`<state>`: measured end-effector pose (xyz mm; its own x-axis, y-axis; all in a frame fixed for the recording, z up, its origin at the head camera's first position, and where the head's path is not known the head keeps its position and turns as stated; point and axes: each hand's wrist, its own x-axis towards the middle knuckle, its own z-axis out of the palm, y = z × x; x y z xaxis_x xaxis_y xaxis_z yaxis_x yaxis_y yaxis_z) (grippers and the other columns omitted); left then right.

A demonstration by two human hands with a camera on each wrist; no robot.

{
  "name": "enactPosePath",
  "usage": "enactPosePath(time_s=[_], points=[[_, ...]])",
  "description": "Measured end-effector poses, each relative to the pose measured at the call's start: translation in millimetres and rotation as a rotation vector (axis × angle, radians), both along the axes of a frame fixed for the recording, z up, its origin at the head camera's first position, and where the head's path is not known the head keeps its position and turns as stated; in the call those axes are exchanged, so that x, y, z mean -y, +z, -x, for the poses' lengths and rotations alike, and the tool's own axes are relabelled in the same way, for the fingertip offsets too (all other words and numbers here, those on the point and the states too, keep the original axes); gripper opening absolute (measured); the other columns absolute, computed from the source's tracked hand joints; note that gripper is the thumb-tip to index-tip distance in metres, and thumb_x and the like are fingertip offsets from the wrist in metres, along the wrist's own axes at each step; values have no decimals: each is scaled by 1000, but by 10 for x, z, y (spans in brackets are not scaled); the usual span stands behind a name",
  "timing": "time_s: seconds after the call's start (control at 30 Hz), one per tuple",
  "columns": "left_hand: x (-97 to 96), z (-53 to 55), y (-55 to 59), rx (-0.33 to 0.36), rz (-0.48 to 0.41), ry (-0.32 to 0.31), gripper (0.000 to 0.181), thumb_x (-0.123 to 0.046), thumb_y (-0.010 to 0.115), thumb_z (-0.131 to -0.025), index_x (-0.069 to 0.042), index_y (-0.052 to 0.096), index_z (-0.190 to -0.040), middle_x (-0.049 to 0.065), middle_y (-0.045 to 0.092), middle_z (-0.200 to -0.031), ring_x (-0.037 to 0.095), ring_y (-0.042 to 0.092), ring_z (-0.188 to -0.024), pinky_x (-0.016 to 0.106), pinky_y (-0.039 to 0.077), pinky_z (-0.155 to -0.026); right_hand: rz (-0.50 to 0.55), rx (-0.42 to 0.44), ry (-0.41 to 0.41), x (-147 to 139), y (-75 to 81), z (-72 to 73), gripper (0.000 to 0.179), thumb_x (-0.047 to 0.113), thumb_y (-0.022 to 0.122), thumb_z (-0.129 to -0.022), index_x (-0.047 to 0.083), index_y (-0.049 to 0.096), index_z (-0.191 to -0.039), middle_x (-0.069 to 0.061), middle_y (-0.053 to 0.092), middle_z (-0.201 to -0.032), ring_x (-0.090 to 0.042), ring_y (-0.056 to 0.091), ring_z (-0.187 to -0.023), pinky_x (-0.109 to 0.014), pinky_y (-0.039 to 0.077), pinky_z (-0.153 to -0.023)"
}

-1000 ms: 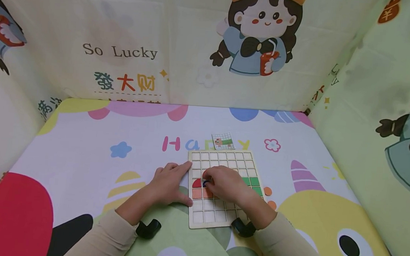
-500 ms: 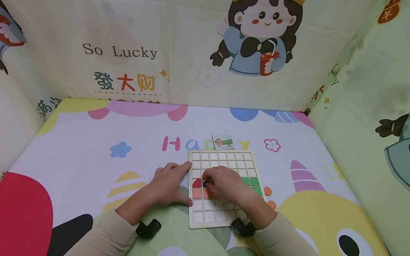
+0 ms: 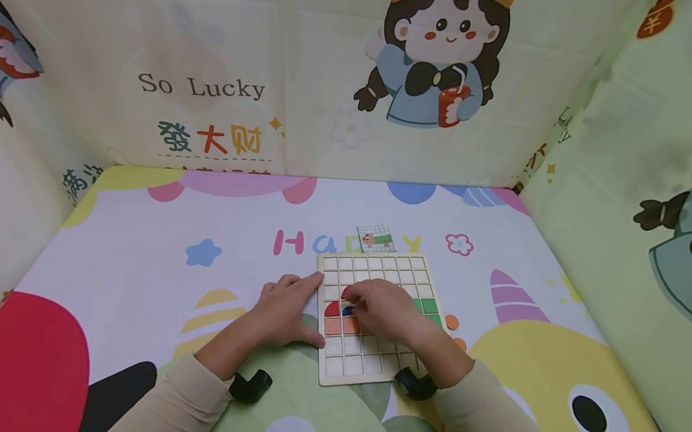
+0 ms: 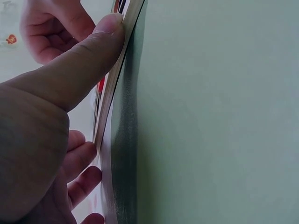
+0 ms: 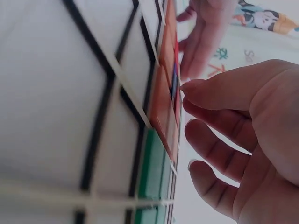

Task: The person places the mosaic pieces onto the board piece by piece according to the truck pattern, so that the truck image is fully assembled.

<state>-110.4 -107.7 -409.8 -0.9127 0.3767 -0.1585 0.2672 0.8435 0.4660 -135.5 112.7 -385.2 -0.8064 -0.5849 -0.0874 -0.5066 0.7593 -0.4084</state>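
A wooden grid board (image 3: 333,367) lies on the printed cloth, with coloured tiles set in some squares. My left hand (image 3: 283,311) rests at its left edge, fingers spread; in the left wrist view the thumb (image 4: 100,44) presses on the edge. Over the board's middle is my right hand (image 3: 384,311), its fingers loosely bent and holding nothing. Right by its fingertips sits a small dark blue piece (image 3: 348,310), beside a red rounded tile (image 3: 331,309). Salmon-orange tiles (image 3: 333,326) fill squares below, and green tiles (image 3: 430,306) lie farther right. The right hand hides the squares between.
A small pattern card (image 3: 377,238) lies just beyond the board's far edge. Two orange round pieces (image 3: 452,323) are beside the board's right edge. Printed fabric walls (image 3: 307,75) enclose the table at the back and sides.
My right hand has eased slightly to the right and its fingertips have come off the blue piece, which now shows more fully. The left hand and the board stay put.
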Motion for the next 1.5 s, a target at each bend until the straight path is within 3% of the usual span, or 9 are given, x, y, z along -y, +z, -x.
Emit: enactPosePath(time_s=[0.43,0.83,1.1,1.5], points=[[-6,6,-6,-4,-12,-2,113,-57,89,-65,-17,34,-155,4,53,-143,32,38,-132,54,33,-100,62,-18,-53,-503,98,18,23,14,73,-90,7,71,-112,-1,71,-105,-20,64,-90,-39,52,-81],[-18,2,-16,5,-6,7,114,-57,89,-64,-18,33,-155,3,52,-144,33,37,-132,55,32,-101,70,-1,-218,-927,59,-102,28,18,74,-89,9,71,-116,0,70,-104,-20,60,-91,-41,51,-81],[-11,-1,-21,5,-4,4,115,-58,88,-64,-17,32,-156,4,51,-146,34,37,-133,55,32,-101,70,59,-315,-1151,25,-165,30,21,75,-89,10,70,-117,-3,66,-99,-22,60,-87,-35,51,-70],[-1,-5,-13,2,-14,1,114,-58,88,-65,-17,33,-156,4,51,-145,32,37,-132,54,32,-101,8,67,-420,-1429,2,-212,35,25,71,-91,9,69,-122,-9,68,-110,-29,60,-98,-40,52,-75]])
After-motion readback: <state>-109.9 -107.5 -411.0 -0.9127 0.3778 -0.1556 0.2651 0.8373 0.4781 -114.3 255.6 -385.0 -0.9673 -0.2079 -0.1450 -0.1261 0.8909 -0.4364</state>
